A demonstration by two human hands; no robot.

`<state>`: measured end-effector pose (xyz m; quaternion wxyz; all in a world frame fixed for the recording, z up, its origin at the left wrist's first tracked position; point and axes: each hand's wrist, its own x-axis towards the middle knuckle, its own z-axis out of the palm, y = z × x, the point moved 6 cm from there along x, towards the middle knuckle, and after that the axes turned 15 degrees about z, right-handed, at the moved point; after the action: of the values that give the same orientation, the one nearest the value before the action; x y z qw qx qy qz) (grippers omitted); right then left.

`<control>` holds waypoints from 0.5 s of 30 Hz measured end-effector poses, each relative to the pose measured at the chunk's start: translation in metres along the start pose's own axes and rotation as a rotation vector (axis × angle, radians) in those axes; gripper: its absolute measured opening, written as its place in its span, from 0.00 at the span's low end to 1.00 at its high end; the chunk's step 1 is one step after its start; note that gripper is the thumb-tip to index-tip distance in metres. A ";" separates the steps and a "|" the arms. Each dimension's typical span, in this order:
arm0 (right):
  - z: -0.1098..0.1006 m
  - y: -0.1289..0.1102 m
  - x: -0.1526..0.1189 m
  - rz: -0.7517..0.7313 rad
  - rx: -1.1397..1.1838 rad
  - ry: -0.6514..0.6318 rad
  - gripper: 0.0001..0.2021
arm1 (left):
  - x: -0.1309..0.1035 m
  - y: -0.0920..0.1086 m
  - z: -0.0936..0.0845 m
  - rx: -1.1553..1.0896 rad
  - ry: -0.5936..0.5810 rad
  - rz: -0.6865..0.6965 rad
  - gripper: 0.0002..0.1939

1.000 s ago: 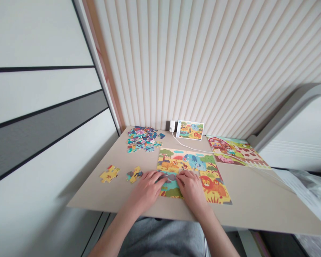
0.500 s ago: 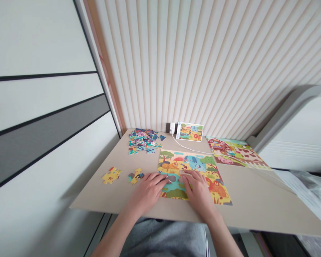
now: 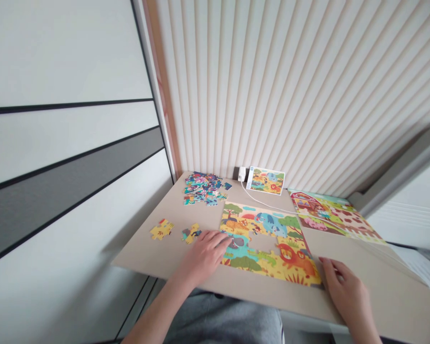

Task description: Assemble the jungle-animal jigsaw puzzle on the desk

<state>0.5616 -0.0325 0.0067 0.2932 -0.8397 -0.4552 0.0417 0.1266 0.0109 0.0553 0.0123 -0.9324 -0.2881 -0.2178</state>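
Observation:
An animal jigsaw puzzle (image 3: 245,263) lies in front of me, with elephants, lions and a hippo. A gap near its middle shows bare tabletop. My left hand (image 3: 208,254) lies palm down over its left edge, fingers stretched onto the hippo part, holding nothing. Beside the lower right edge is my right hand (image 3: 348,288), its fingers loosely bent and the thumb apart, with no piece visible in it. Left of my left hand lie a small group of loose puzzle pieces (image 3: 191,233) and another yellow group (image 3: 161,229).
A heap of dark, colourful puzzle pieces (image 3: 204,187) lies at the back left. Against the pleated blind leans a reference picture card (image 3: 267,180). A white charger (image 3: 242,174) trails a cable across a farm puzzle (image 3: 329,213) at the back right of the table (image 3: 268,294).
My right hand has left the puzzle's middle and moved right, past its lower right edge, uncovering the gap and a crocodile. The left hand stays at the left edge. The view has shifted left.

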 end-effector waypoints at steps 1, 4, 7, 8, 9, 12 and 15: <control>0.003 -0.005 -0.002 -0.045 -0.021 -0.015 0.22 | -0.007 -0.005 -0.003 0.034 0.027 -0.036 0.21; 0.010 -0.018 -0.005 -0.182 -0.089 -0.013 0.21 | -0.041 -0.034 -0.014 0.150 0.115 -0.221 0.24; 0.013 -0.023 -0.004 -0.250 -0.140 0.043 0.21 | -0.078 -0.066 -0.016 0.196 0.107 -0.381 0.31; 0.013 -0.023 -0.004 -0.266 -0.154 0.058 0.20 | -0.087 -0.074 -0.015 0.169 0.097 -0.401 0.32; 0.014 -0.024 -0.005 -0.283 -0.165 0.068 0.20 | -0.094 -0.081 -0.014 0.135 0.089 -0.404 0.32; 0.014 -0.026 -0.007 -0.310 -0.178 0.087 0.19 | -0.101 -0.092 -0.013 0.067 0.073 -0.414 0.29; 0.012 -0.028 -0.009 -0.302 -0.177 0.102 0.19 | -0.098 -0.097 -0.014 0.006 0.106 -0.440 0.27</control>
<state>0.5318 -0.0227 0.0094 0.2437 -0.7853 -0.5627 -0.0856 -0.0041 0.0371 0.0171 -0.0176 -0.8343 -0.4840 -0.2633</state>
